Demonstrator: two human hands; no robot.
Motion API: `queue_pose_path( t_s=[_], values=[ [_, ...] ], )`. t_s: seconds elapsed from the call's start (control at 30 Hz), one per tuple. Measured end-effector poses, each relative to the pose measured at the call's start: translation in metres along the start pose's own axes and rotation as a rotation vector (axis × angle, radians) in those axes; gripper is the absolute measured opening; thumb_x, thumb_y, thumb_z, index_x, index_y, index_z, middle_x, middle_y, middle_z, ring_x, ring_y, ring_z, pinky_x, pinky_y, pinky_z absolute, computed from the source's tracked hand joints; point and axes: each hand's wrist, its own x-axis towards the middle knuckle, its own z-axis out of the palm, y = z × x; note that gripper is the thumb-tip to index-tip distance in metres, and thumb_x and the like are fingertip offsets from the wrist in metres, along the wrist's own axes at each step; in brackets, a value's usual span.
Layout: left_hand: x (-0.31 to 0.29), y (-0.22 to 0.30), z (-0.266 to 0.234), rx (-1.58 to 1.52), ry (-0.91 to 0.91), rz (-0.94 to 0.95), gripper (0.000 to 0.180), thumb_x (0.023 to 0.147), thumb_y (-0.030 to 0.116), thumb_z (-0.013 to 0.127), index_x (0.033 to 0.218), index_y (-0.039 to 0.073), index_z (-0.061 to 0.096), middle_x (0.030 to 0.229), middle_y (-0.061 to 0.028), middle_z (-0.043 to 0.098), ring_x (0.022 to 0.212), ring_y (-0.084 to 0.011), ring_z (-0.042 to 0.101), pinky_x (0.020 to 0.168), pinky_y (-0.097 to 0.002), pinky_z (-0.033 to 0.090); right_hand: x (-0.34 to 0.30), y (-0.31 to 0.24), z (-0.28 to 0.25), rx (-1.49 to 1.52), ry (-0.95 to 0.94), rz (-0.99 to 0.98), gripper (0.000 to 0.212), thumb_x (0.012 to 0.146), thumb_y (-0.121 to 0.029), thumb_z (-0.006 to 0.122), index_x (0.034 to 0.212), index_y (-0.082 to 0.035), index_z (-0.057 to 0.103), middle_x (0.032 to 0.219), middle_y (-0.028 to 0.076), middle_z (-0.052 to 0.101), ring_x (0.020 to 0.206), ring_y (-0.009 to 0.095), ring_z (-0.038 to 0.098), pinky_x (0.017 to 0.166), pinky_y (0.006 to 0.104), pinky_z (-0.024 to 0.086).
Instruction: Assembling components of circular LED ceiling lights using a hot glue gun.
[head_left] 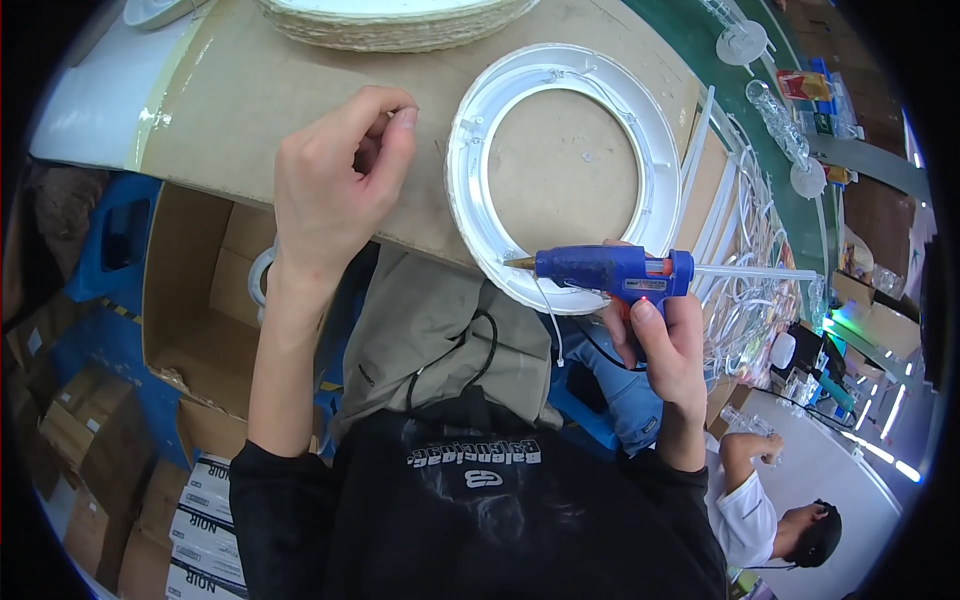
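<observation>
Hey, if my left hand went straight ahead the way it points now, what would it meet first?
Likely the off-white, rough-edged, rounded stack at the picture's top edge; the height of your left hand is unclear, so it might pass over.

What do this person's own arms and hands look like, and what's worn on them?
The left hand and right hand are bare, with no gloves, and no watch or bracelet shows at either wrist. The left sleeve and right sleeve are plain black, ending short of the wrists and leaving the lower forearms uncovered.
</observation>
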Motion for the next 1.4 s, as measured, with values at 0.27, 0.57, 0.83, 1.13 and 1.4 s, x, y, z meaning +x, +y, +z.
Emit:
queue_pose_path(
  t_s=[0.27, 0.57, 0.83, 1.13, 1.4],
  values=[
    [0.001, -0.0007, 0.0003, -0.004, -0.006, -0.008, 0.005, 0.089, 0.008, 0.066, 0.09, 0.004, 0.065, 0.067, -0.0069, 0.065, 0.055, -0.0148, 0.063, 0.053, -0.0266, 0.05, 0.0002, 0.0012, -0.0018, 0.005, 0.003, 0.01, 0.051, 0.1, -0.029, 0.048, 0.136, 0.006, 0.047, 0.063, 0.001, 0.052, 0.047, 0.005, 0.043, 0.046, 0.0196, 0.032],
    [0.001, -0.0007, 0.0009, 0.003, 0.003, 0.003, 0.004, 0.088, 0.008, 0.066, 0.09, 0.004, 0.066, 0.065, -0.0062, 0.064, 0.054, -0.0142, 0.062, 0.051, -0.0262, 0.048, -0.0012, 0.0026, -0.0066, 0.01, -0.014, 0.017, 0.048, 0.1, -0.025, 0.047, 0.137, 0.005, 0.046, 0.068, 0.002, 0.053, 0.049, 0.006, 0.043, 0.045, 0.0197, 0.033],
    [0.0006, 0.0005, 0.0007, 0.006, 0.001, -0.022, 0.004, 0.088, 0.007, 0.067, 0.09, 0.004, 0.066, 0.064, -0.0056, 0.063, 0.053, -0.013, 0.061, 0.05, -0.0258, 0.047, -0.0011, 0.001, -0.0041, 0.018, 0.003, 0.001, 0.046, 0.1, -0.023, 0.047, 0.137, 0.005, 0.046, 0.068, 0.002, 0.052, 0.049, 0.006, 0.043, 0.044, 0.0195, 0.032],
    [0.0014, -0.0009, 0.002, -0.004, 0.004, -0.02, 0.004, 0.088, 0.006, 0.067, 0.091, 0.004, 0.067, 0.064, -0.0055, 0.063, 0.053, -0.0125, 0.06, 0.05, -0.0256, 0.046, -0.0022, 0.0015, -0.0064, 0.05, 0.018, 0.039, 0.043, 0.102, -0.022, 0.048, 0.136, 0.004, 0.045, 0.07, 0.001, 0.05, 0.051, 0.006, 0.042, 0.047, 0.0199, 0.033],
    [0.0022, 0.0006, 0.0014, 0.005, 0.006, -0.012, 0.004, 0.088, 0.006, 0.067, 0.091, 0.004, 0.067, 0.064, -0.0054, 0.062, 0.052, -0.0124, 0.059, 0.05, -0.0257, 0.045, -0.0021, 0.0034, -0.0082, -0.009, 0.017, 0.037, 0.043, 0.103, -0.026, 0.047, 0.131, 0.006, 0.048, 0.077, 0.006, 0.058, 0.048, 0.006, 0.045, 0.043, 0.0195, 0.033]
  ],
)
